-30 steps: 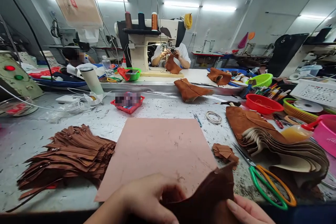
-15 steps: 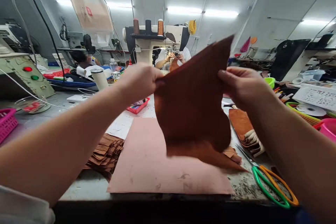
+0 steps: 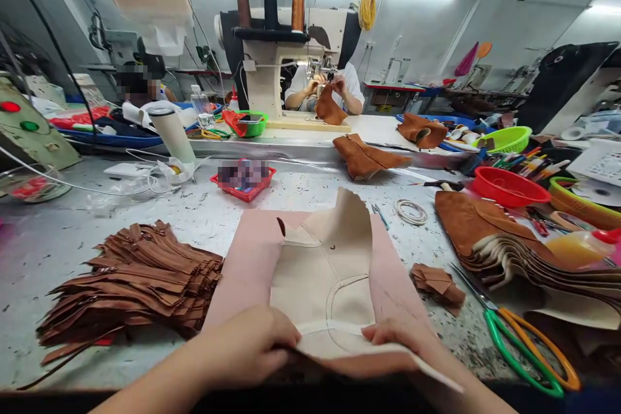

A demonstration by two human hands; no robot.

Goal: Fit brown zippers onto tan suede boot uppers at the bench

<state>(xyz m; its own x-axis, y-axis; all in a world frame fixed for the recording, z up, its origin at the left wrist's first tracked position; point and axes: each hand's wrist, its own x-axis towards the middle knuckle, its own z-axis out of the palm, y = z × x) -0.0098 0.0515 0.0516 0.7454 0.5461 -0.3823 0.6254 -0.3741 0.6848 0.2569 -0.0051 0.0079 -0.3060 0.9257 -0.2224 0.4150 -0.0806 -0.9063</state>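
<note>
A brown leather piece lies with its cream lining side up on a pink mat, its near edge curled up to show brown. My left hand pinches that near edge on the left. On the right, my right hand grips the same edge, thumb on the lining. Stitched seams run across the lining. Left of the mat is a pile of brown zippers. Small brown leather scraps lie to the right, with scissors with green and orange handles beyond them.
A stack of brown leather pieces lies at the right, near a red bowl. A red basket and a tumbler stand farther back. Across the table, a co-worker's hands hold leather at a sewing machine.
The leather piece, held up in the air with its brown side showing, has come down onto the mat, lining side up. Both hands have lowered toward me, still gripping it.
</note>
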